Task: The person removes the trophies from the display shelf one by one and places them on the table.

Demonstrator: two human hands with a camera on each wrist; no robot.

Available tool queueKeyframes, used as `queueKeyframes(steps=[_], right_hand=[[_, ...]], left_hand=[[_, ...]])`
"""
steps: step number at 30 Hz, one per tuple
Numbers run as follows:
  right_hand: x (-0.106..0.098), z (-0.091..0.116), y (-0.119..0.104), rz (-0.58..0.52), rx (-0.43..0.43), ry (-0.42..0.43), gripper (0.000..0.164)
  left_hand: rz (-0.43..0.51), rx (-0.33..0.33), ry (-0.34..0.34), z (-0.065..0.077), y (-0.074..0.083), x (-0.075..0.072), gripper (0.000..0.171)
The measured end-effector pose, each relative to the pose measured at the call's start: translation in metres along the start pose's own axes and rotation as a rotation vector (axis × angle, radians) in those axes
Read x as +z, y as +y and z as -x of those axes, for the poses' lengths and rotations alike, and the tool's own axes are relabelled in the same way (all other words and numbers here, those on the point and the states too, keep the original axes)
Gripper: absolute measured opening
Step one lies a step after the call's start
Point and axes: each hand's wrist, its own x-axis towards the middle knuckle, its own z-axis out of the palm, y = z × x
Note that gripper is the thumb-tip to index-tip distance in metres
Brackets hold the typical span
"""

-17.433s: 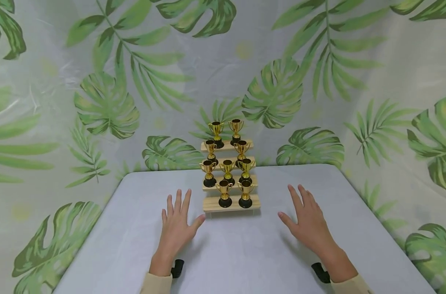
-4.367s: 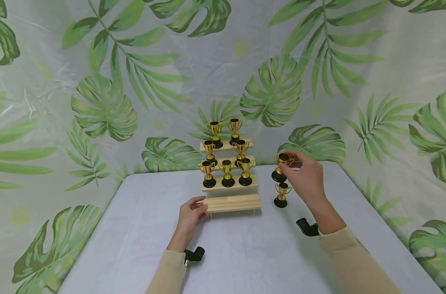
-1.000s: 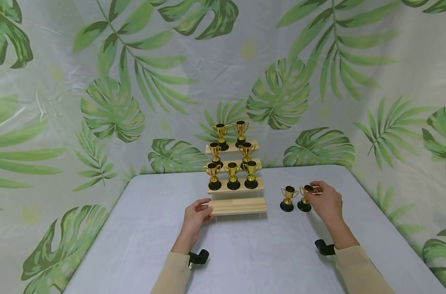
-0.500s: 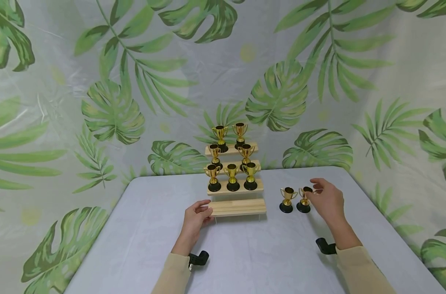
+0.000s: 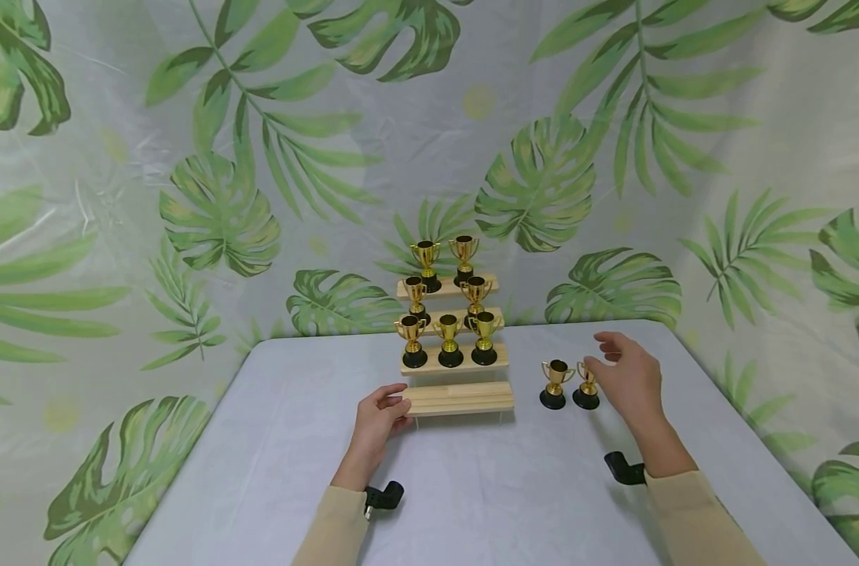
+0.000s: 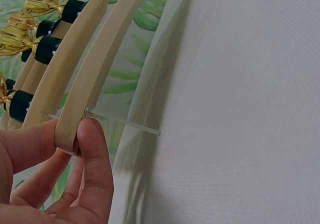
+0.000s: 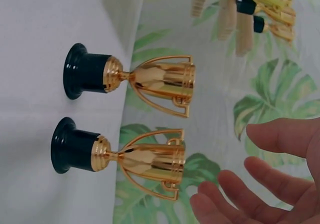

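My left hand (image 5: 375, 424) pinches the left end of the lowest wooden shelf board (image 5: 460, 399), thumb on its front face in the left wrist view. That board bears nothing. My right hand (image 5: 629, 385), fingers spread and loosely bent, hovers beside and above the right-hand small gold trophy (image 5: 585, 395), partly covering its cup in the head view. In the right wrist view a gap shows between the fingertips (image 7: 255, 131) and both trophies. The other trophy (image 5: 556, 385) stands upright just left of it on the table. Both have black round bases and two handles.
Above the lowest board, the stepped display stand's tiers (image 5: 429, 365) hold several more gold trophies (image 5: 449, 342). Clear legs (image 6: 135, 124) support the lowest board. A white cloth covers the table (image 5: 280, 440), and a leaf-print curtain (image 5: 372, 173) hangs behind it.
Two trophies from the lowest board now stand on the table at right. In the last second my right hand has released the second one and drawn slightly up from it. My left hand stays put.
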Motion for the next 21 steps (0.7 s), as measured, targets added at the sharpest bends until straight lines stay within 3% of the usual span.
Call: queueKeyframes(steps=[14,21], right_hand=[[-0.005,0.007,-0.032,-0.095,-0.056,-0.017,0.04],[0.0,0.01,-0.048,-0.152,-0.093,-0.036,0.039]], left_hand=[[0.005,-0.005,-0.004,0.001,0.002,0.0,0.04],[0.002,-0.019,-0.003,-0.016,-0.015,-0.004,0.042]])
